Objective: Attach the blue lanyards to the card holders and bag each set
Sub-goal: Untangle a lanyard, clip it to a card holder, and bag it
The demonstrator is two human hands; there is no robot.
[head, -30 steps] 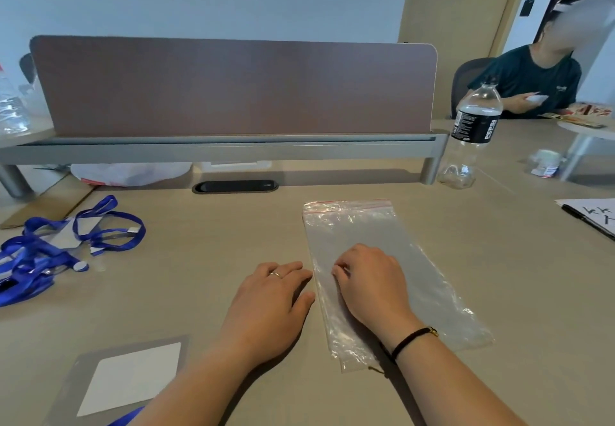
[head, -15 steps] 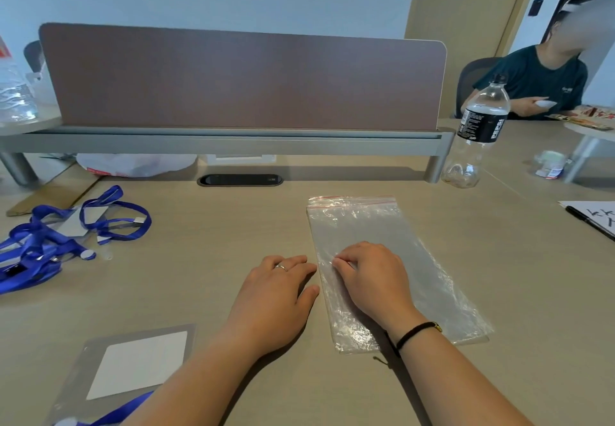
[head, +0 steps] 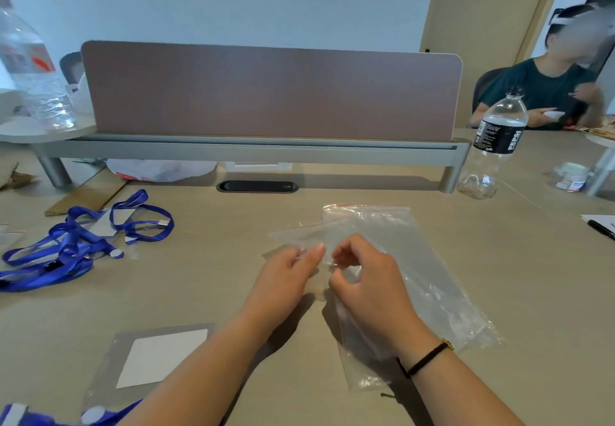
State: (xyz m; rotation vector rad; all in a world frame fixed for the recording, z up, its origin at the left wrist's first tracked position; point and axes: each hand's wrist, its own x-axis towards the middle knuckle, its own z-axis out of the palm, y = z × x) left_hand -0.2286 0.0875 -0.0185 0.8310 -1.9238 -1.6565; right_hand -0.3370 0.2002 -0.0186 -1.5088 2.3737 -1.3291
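A stack of clear zip bags [head: 419, 259] with red seal strips lies on the desk in front of me. My left hand [head: 286, 279] pinches the edge of one thin clear bag [head: 296, 234], which is lifted and slewed to the left off the stack. My right hand [head: 369, 286] is curled, its fingertips pinching bag film next to the left fingers while the palm rests over the stack. A clear card holder [head: 159, 355] with a white card lies at the lower left, a blue lanyard [head: 109, 414] at its bottom edge. Tangled blue lanyards with holders [head: 76, 242] lie at the left.
A brown divider panel [head: 266, 93] on a grey rail crosses the back of the desk. A Pepsi bottle [head: 492, 149] stands at the right, a large water bottle [head: 36, 69] at the far left. A pen on paper [head: 600, 229] lies at the right edge. A person sits at the far right.
Both hands were flat, the right one on the bags. Now they are raised and pinching, and one bag has come off the stack toward the left. The view has tilted.
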